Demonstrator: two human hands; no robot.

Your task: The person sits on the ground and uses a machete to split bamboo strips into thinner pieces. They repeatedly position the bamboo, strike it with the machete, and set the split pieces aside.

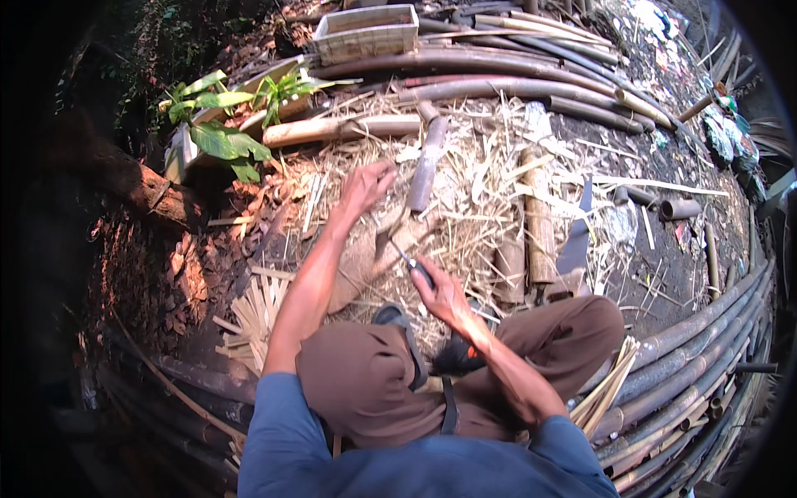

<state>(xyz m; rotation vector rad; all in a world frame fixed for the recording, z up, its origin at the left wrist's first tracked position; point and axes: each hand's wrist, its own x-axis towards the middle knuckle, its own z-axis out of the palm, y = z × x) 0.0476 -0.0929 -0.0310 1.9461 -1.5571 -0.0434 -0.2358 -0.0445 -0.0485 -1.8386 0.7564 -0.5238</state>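
My right hand (442,292) is closed round the dark handle of a knife (422,272); the slim blade points up and left. Farther forward, my left hand (365,187) reaches out with loosely bent fingers, and nothing shows in its grip. Just right of its fingertips, a short dark bamboo piece (429,166) lies lengthwise among pale shavings (473,199). Between the two hands, a brown block-like piece (404,238) lies partly under the shavings, close to the knife blade.
Split bamboo strips (259,317) are heaped by my left knee. A handsaw (576,236) lies right of two bamboo lengths (540,224). Long poles (498,87) and a pale rectangular tub (365,37) are at the back. More poles (664,373) line the right; leafy plants (220,137) stand left.
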